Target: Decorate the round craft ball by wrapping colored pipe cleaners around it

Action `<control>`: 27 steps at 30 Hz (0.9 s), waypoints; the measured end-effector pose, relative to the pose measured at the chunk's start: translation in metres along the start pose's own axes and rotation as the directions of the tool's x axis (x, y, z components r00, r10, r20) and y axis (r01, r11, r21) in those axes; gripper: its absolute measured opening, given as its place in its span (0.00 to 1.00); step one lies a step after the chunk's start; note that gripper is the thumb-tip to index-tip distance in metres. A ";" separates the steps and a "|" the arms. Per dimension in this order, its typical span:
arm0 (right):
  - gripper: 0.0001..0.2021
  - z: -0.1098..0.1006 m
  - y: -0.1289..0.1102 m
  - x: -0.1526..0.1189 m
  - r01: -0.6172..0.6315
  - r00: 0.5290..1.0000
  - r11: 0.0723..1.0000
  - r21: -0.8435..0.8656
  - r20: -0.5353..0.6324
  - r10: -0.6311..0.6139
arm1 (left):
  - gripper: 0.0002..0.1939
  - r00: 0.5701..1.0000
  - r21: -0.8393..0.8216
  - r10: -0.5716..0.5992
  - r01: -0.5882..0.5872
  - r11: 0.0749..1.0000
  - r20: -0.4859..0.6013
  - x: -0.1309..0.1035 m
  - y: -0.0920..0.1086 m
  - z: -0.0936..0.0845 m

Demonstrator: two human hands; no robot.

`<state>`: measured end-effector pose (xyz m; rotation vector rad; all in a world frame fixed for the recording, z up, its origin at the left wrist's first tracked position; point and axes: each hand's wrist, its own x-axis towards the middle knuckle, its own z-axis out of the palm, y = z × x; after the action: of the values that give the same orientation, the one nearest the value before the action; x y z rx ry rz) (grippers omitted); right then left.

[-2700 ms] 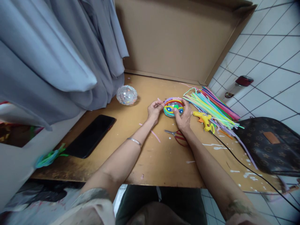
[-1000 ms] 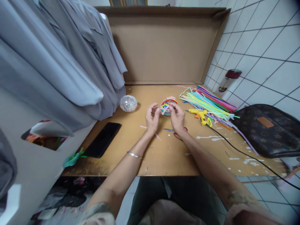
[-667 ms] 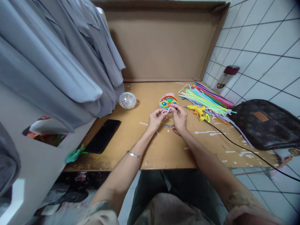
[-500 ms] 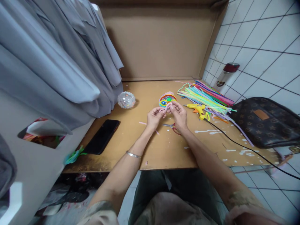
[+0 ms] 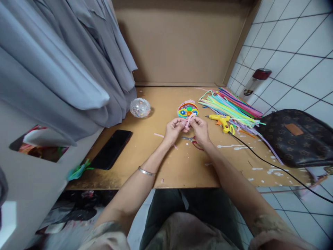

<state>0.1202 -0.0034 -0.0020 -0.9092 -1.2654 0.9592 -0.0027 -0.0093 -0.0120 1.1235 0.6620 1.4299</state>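
Between my hands is a bent pink pipe cleaner [image 5: 190,119], pinched from both sides over the table. My left hand [image 5: 174,131] closes its fingertips on one part of it, and my right hand [image 5: 199,130] grips the other part. Just beyond my fingers sits a round, colourful ornament [image 5: 187,108] with red, yellow, blue and green parts and a pink top. Red-handled scissors [image 5: 191,139] lie below my hands, partly hidden by the right one. A cut pink piece [image 5: 159,135] rests left of them.
A yellow glue gun [image 5: 220,121] with a black cord lies at right, before a pile of coloured pipe cleaners [image 5: 229,106]. Farther right are a brown bag [image 5: 299,139] and a red-lidded bottle [image 5: 253,85]. A clear ball [image 5: 140,107] and a black phone [image 5: 111,149] are at left.
My fingers have shifted on the pink pipe cleaner, and its loop now stands more upright and crossed. The ornament behind shows more of its orange part. The view has shifted slightly.
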 end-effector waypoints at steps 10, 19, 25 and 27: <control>0.16 0.002 -0.011 -0.005 0.089 0.992 0.996 0.007 0.092 -0.089 | 0.22 0.991 0.047 0.058 -0.053 0.997 -0.117 0.002 0.000 0.001; 0.10 0.003 -0.012 -0.005 0.078 0.997 0.993 -0.092 0.031 -0.076 | 0.23 0.998 0.036 0.028 -0.026 0.999 -0.053 -0.001 0.001 0.001; 0.11 -0.005 -0.009 0.000 0.082 0.996 0.987 -0.136 0.030 -0.078 | 0.21 1.000 -0.015 0.003 -0.004 1.000 -0.007 -0.001 0.002 0.000; 0.13 -0.007 -0.007 0.002 0.096 0.995 0.983 -0.154 0.036 -0.091 | 0.22 1.000 -0.014 0.003 -0.003 1.000 -0.007 -0.001 0.002 0.001</control>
<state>0.1274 -0.0038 0.0045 -0.9505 -1.4107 0.8103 -0.0033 -0.0113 -0.0100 1.1097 0.6547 1.4394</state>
